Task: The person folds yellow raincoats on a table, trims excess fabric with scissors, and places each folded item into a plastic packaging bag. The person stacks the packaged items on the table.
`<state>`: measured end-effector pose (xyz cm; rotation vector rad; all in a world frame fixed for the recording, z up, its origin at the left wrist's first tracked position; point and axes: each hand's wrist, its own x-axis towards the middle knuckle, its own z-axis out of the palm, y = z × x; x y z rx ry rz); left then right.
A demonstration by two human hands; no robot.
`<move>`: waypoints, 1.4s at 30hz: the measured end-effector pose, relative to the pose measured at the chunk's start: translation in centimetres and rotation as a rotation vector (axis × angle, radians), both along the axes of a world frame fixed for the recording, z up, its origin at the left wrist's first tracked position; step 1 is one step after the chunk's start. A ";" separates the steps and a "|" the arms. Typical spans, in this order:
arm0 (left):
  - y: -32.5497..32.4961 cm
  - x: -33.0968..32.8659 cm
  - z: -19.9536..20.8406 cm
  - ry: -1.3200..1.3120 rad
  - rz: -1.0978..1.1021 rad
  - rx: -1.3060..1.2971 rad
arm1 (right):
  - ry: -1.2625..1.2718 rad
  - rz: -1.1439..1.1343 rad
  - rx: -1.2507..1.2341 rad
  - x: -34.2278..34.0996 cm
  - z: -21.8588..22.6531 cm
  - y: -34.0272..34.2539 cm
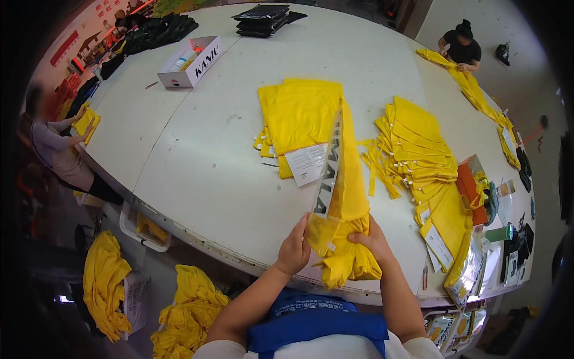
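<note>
Working near the edge of the worktop (209, 179), left hand (294, 248) is holding a black-lettered clear bag (326, 186), right hand (372, 239) gripping yellow cloth (354, 236); a printed sheet (306, 164) is lying beyond.

One co-worker (57, 142) at the left edge of a broad white tabletop (221, 161) and another co-worker (464, 51) at its far right edge handle yellow cloth (88, 124) in what appears a garment-packing workshop. Fanned yellow goods (418, 140) and black packages (260, 23) lie on the tabletop; a cloth-draped white basket (137, 302) stands below its left side.
</note>
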<state>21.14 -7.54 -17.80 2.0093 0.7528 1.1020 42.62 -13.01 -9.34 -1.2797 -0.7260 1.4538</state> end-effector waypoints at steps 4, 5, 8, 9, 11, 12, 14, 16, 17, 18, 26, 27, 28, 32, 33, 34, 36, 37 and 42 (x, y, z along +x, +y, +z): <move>0.5 1.2 2.3 0.062 0.136 0.121 | -0.030 -0.006 -0.041 -0.6 1.0 0.3; 0.8 1.3 1.6 0.041 0.148 0.111 | -0.072 0.009 -0.055 -0.6 0.7 0.0; 0.8 1.3 1.8 -0.050 0.078 0.052 | -0.159 -0.018 0.031 -0.5 -1.1 -0.4; 0.6 1.5 1.9 -0.068 0.032 0.035 | -0.188 -0.074 0.031 -0.4 -1.7 -0.5; -0.1 3.0 2.7 -0.019 -0.026 0.046 | -0.383 -0.167 0.003 -0.3 -1.0 -0.5; -0.4 2.3 2.4 0.019 -0.030 -0.017 | -0.375 -0.158 -0.011 -0.9 -1.1 -0.2; -0.9 1.2 2.1 0.001 -0.071 -0.165 | -0.214 -0.150 0.017 -0.8 -1.7 -0.2; -1.9 0.9 2.1 -0.081 -0.133 -0.348 | -0.028 -0.184 0.062 -0.6 -1.3 -0.1; -2.2 0.9 2.2 -0.124 -0.141 -0.375 | 0.059 -0.212 0.081 -0.6 -1.4 0.2; -3.0 1.2 2.7 -0.170 -0.163 -0.410 | 0.140 -0.255 0.092 -0.4 -1.5 0.0; -5.0 -0.2 0.1 -0.201 -0.155 -0.388 | 0.082 -0.472 0.071 0.1 -4.3 -0.7; -5.1 -0.3 -0.8 -0.219 -0.121 -0.492 | 0.154 -0.461 0.080 -0.3 -3.2 -0.9; -5.3 0.1 -1.5 -0.240 -0.087 -0.596 | 0.223 -0.450 0.090 -0.7 -2.1 -0.9; -4.8 0.5 -0.8 -0.170 0.071 -0.613 | 0.197 -0.383 0.050 -1.5 -0.7 -0.4; -4.3 0.5 -1.6 -0.185 0.128 -0.578 | 0.231 -0.373 0.050 -1.5 -0.9 -0.3; -3.2 0.3 -3.1 -0.194 0.189 -0.537 | 0.272 -0.360 0.053 -1.8 -1.0 -0.1; -1.1 -0.5 -4.2 -0.177 0.357 -0.274 | 0.340 -0.356 0.054 -2.4 -1.0 0.0; -0.2 -1.3 -3.4 -0.133 0.353 -0.246 | 0.374 -0.355 0.056 -2.6 -1.0 0.1; -0.9 -0.7 0.0 -1.070 -0.046 -1.563 | 0.431 -0.337 0.072 -3.1 -0.4 0.3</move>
